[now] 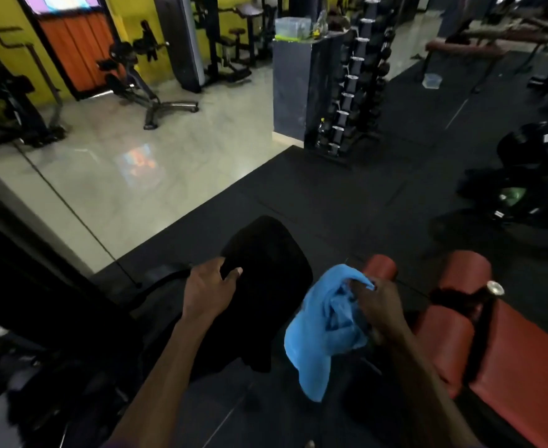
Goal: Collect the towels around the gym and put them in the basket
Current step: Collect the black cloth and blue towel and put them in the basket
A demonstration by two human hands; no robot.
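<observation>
Clear plastic makes up both containers in sight. One tub [290, 26] stands at twelve o'clock on top of a dark pedestal [293, 88], and a second tub [432, 80] sits on the floor at about two o'clock, near a far bench. What either holds is too blurred to tell.

There is one blue towel [322, 334], at five o'clock. It hangs bunched from the right hand [377, 310], whose fingers are curled tight into its upper folds. Just beside it, at about four o'clock, is a red padded bench [511, 376] with two red rollers [381, 268] at its near end.

At seven o'clock the left hand [209, 291] grips the edge of one piece of black fabric [266, 286], with thumb and fingers closed over it. Whether this is a towel or a bag cannot be told in the dim light.

One tall dumbbell rack [353, 92] stands at one o'clock, right beside the pedestal. The two hands are apart, each holding its own cloth over the black rubber floor [314, 195].
</observation>
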